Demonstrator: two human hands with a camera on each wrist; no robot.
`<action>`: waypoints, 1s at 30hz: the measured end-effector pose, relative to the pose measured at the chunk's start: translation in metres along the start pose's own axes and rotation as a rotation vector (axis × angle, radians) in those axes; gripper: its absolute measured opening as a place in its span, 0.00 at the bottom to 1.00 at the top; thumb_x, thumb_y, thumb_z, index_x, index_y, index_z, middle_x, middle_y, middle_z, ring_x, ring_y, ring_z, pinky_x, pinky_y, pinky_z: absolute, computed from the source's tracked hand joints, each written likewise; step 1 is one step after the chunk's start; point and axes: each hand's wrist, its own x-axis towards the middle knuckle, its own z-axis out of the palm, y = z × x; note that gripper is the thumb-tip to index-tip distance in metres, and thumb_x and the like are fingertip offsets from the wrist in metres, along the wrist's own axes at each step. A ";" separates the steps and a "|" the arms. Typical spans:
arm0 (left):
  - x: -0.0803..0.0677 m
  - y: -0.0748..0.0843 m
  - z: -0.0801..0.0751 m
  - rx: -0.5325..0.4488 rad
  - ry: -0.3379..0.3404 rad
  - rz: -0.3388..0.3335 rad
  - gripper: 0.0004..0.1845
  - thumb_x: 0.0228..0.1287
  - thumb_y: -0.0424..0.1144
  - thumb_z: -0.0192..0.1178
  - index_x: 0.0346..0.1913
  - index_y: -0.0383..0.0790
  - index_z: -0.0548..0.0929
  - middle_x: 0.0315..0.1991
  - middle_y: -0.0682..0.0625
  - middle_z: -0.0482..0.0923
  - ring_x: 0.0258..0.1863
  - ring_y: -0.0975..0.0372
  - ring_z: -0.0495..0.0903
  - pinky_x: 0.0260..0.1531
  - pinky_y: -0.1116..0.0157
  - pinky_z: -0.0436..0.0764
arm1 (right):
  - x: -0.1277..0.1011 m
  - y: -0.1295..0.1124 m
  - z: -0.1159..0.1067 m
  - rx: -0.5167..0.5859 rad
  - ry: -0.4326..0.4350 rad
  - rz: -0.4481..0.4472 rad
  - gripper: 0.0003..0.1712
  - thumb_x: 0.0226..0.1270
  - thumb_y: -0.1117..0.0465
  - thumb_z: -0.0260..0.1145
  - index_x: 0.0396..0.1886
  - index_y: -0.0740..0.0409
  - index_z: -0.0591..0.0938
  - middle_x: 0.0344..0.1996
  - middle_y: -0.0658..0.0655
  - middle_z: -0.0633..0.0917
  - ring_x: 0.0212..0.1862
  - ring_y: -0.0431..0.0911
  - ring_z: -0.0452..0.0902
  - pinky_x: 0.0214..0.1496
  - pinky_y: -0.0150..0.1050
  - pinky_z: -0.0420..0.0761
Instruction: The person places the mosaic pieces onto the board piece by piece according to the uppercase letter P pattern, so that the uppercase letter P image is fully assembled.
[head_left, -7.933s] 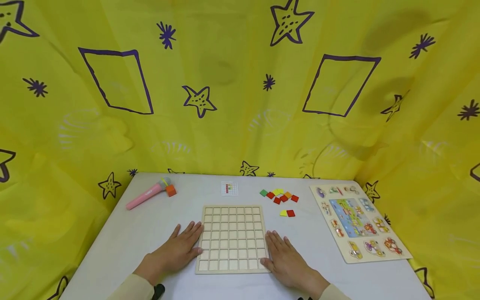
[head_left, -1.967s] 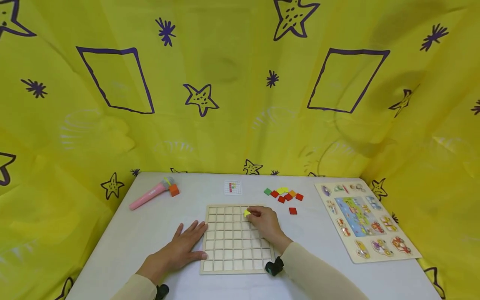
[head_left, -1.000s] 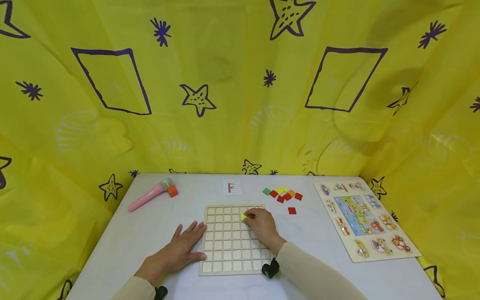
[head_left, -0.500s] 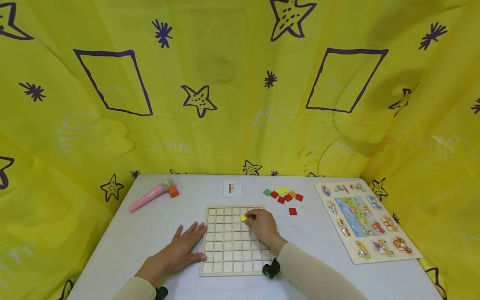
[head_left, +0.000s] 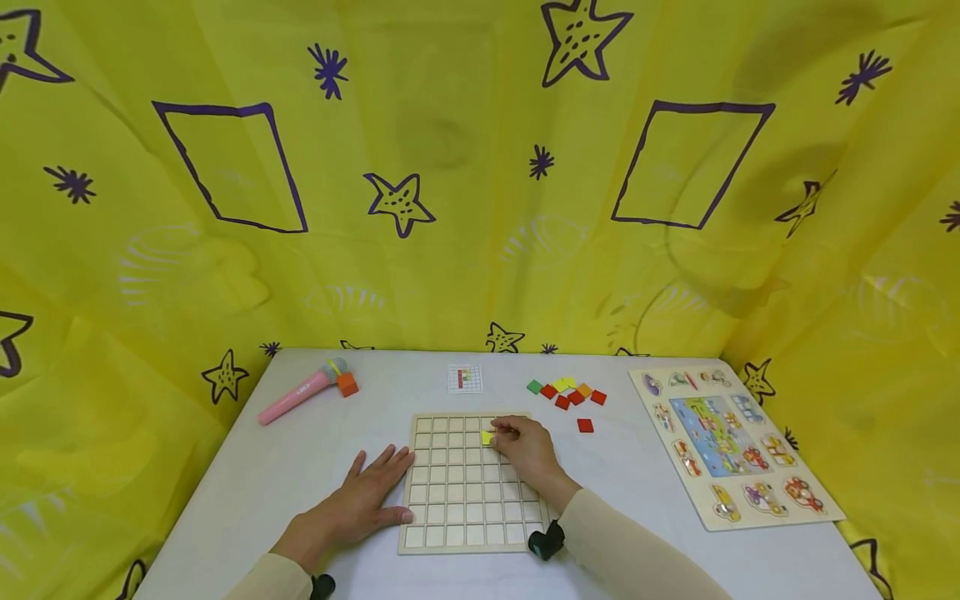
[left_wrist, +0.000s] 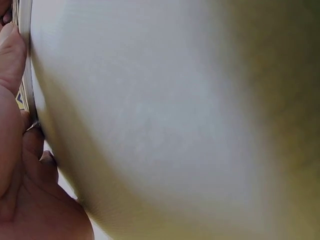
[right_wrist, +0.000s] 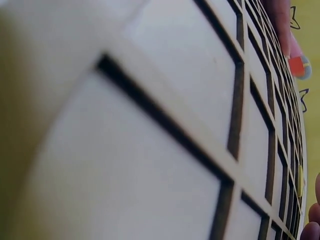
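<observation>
A pale wooden grid board [head_left: 457, 492] lies on the white table near the front edge. My right hand [head_left: 525, 450] reaches over its far right part and pinches a yellow square tile [head_left: 487, 437], which sits low over a cell in the second row. My left hand [head_left: 363, 492] lies flat with fingers spread on the table, its fingertips against the board's left edge. The right wrist view shows the board's cells [right_wrist: 165, 125] very close. In the left wrist view, the left hand's fingers [left_wrist: 15, 100] touch the board's edge.
Loose red, yellow, orange and green tiles [head_left: 566, 392] lie behind the board on the right, with one red tile [head_left: 585, 426] apart. A small pattern card [head_left: 464, 379], a pink toy microphone [head_left: 296, 392] with an orange cube [head_left: 347, 384], and a picture puzzle board [head_left: 731, 446] also rest there.
My right hand carried the yellow tile from the board's top row slightly toward me and lowered it over the second row. The left hand stayed in place.
</observation>
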 end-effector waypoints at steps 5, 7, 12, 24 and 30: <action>0.000 -0.001 -0.001 0.001 -0.004 -0.002 0.51 0.67 0.60 0.68 0.83 0.37 0.59 0.85 0.42 0.55 0.86 0.43 0.47 0.80 0.31 0.33 | 0.001 -0.001 -0.003 0.034 0.002 0.003 0.16 0.66 0.68 0.75 0.53 0.60 0.90 0.43 0.55 0.88 0.42 0.43 0.77 0.43 0.30 0.80; 0.001 -0.001 -0.001 -0.004 -0.002 0.001 0.51 0.67 0.60 0.68 0.83 0.37 0.59 0.85 0.42 0.55 0.86 0.43 0.46 0.80 0.32 0.33 | 0.001 -0.002 -0.004 0.035 0.000 0.005 0.16 0.66 0.67 0.75 0.53 0.60 0.90 0.43 0.56 0.87 0.42 0.44 0.76 0.43 0.32 0.79; 0.001 -0.001 -0.001 -0.017 0.000 0.010 0.52 0.66 0.61 0.68 0.83 0.36 0.60 0.84 0.41 0.55 0.85 0.42 0.47 0.79 0.31 0.33 | 0.002 -0.004 -0.009 0.063 0.007 0.031 0.17 0.66 0.65 0.76 0.54 0.59 0.89 0.45 0.58 0.85 0.41 0.45 0.73 0.41 0.35 0.77; 0.003 -0.003 -0.005 0.001 -0.002 0.010 0.55 0.61 0.60 0.71 0.83 0.36 0.59 0.84 0.39 0.56 0.85 0.40 0.48 0.79 0.31 0.35 | 0.010 0.000 -0.042 0.072 0.018 0.075 0.19 0.70 0.64 0.74 0.59 0.59 0.87 0.53 0.62 0.84 0.46 0.49 0.76 0.39 0.31 0.79; 0.004 -0.006 -0.002 -0.055 0.008 0.023 0.55 0.60 0.60 0.72 0.83 0.36 0.60 0.84 0.39 0.56 0.85 0.40 0.46 0.79 0.32 0.32 | 0.024 0.018 -0.077 0.035 0.070 0.074 0.21 0.69 0.65 0.74 0.61 0.61 0.87 0.49 0.61 0.85 0.48 0.49 0.76 0.40 0.30 0.78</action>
